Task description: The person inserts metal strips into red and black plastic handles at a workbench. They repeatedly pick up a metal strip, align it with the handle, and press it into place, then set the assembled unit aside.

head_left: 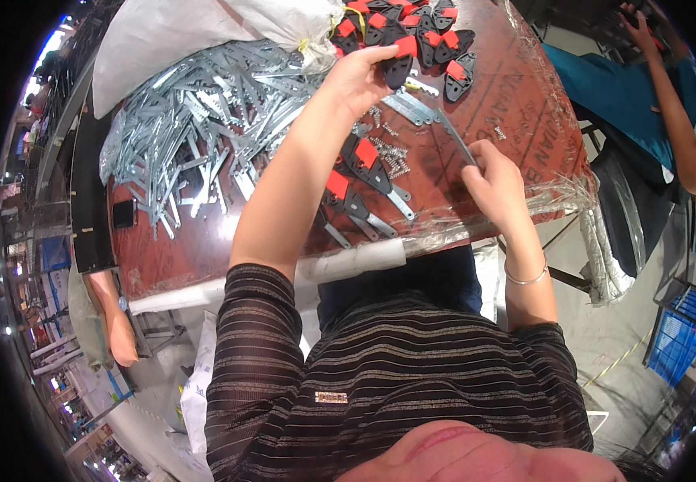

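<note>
My left hand (356,84) is closed on a black plastic piece with a red tab (398,71), at the front of the pile of similar black-and-red pieces (448,44). Between the thumb and fingers of my right hand (496,181) is a thin grey metal strip (454,135), slanting up and left toward several flat strips (408,107) on the table. Small springs (394,157) lie scattered between my hands. Below my left wrist rest black-and-red pieces with metal strips attached (372,170), pointing toward the table's near edge.
A large heap of metal strips (195,120) covers the left of the reddish-brown table (516,153). White sacks (179,40) lie behind it. A dark phone-like object (124,214) is at the left edge. Other people's arms (685,136) show at right and left.
</note>
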Demonstrator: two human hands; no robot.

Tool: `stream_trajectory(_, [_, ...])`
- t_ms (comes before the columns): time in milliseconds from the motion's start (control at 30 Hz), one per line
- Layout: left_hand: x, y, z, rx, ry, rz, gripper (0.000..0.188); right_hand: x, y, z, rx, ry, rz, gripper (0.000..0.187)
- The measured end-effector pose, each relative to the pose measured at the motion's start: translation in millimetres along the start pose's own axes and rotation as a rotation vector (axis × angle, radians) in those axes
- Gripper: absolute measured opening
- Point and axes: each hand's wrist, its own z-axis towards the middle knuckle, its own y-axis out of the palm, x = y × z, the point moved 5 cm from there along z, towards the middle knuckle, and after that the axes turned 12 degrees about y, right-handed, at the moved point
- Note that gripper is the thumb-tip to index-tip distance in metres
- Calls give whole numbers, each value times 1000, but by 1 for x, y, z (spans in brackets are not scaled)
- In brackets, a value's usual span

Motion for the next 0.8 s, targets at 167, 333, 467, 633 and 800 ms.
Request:
stream_trajectory(167, [-4, -8, -47, 25, 14, -225, 27, -7, 10, -43, -236, -102, 567, 11])
stream_trajectory(333, [-2, -5, -81, 26, 176, -208, 29, -16, 18, -63, -330, -71, 787, 16])
stream_trajectory(467, [-1, 0, -100, 44, 241, -158, 26, -17, 18, -69, -379, -71, 731, 21])
stream_trajectory(633, [4, 2, -117, 28, 389, -38, 25, -17, 17, -74, -448, -41, 761, 23])
stream_trajectory(800, [3, 3, -127, -22, 399, -45, 24, -11, 15, -72, -514, -3, 779, 23])
